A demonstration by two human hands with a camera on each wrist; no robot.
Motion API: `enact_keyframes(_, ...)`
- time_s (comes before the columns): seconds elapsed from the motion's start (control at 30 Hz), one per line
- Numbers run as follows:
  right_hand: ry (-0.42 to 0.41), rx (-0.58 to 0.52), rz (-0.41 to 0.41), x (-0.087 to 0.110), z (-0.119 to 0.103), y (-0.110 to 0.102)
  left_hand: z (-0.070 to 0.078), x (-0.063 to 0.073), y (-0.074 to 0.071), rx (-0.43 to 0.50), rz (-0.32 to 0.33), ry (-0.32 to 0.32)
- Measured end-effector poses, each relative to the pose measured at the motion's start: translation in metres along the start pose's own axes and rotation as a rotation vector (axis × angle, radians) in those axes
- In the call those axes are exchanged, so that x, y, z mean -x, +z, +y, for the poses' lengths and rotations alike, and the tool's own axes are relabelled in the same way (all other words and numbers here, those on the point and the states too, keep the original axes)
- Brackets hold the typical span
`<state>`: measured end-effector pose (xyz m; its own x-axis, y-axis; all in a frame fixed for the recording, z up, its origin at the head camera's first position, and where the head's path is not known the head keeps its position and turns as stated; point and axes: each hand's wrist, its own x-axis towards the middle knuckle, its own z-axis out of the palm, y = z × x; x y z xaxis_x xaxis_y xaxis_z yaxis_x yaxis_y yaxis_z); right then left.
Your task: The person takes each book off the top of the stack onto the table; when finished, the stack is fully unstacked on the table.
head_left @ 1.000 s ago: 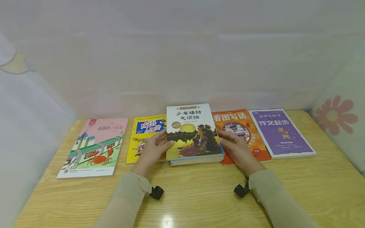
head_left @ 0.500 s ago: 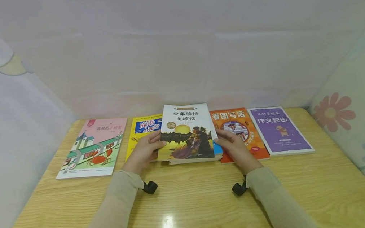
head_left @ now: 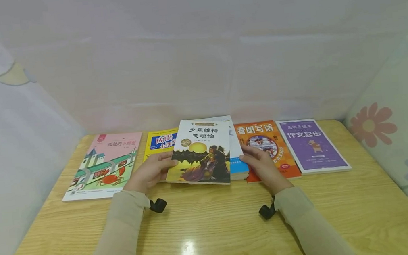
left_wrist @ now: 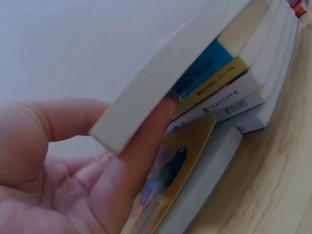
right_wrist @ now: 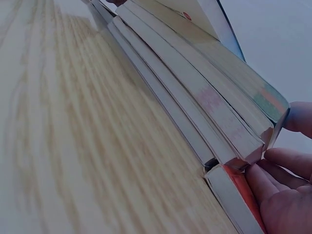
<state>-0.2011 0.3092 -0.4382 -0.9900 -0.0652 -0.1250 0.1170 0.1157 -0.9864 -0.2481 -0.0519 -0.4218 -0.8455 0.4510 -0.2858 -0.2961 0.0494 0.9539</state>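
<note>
Before reaching the action, passing the pink crab book [head_left: 103, 164] at far left, flat on the wooden surface [head_left: 213, 232], then the yellow book [head_left: 161, 141], part hidden by the left hand [head_left: 149, 172] and the white book [head_left: 200, 152]. Now right into it! Pinched by the left hand, with thumb on the cover and fingers underneath, and lifted at that edge: just drawn leftward, turned slightly, across the pile of books [head_left: 239, 167], baring far more blue-and-white underneath than a second ago. Meaning, most likely, separation from the pile well begun but not finished, judging by the overlap. On to the right hand [head_left: 264, 169]: barely shifted, gripping the pile's right edge, apparently to steady it. Then past the orange book [head_left: 267, 138], close against the pile, and out to the purple book [head_left: 314, 146], flat at far right, untouched.
</note>
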Motion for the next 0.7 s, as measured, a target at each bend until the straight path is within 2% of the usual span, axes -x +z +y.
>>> enact_keyframes(0.07,0.001,0.008,-0.003,0.001,0.001,0.001,-0.001,0.003,0.002,-0.027,0.013,0.011)
enact_keyframes(0.2,0.016,0.023,-0.014,0.003,0.006,0.004,-0.005,0.012,0.012,-0.044,0.084,0.029)
enact_keyframes(0.33,0.020,0.024,-0.022,0.003,0.009,0.006,-0.010,0.025,0.015,-0.022,0.124,0.088)
enact_keyframes(0.43,0.026,0.043,-0.024,0.001,0.008,0.006,-0.011,0.040,0.013,-0.045,0.173,0.128)
enact_keyframes(0.53,0.029,0.071,-0.046,-0.001,0.006,0.006,-0.011,0.056,0.009,-0.012,0.196,0.159)
enact_keyframes(0.7,0.024,0.079,-0.039,-0.004,0.002,0.001,-0.011,0.086,0.002,0.065,0.165,0.210)
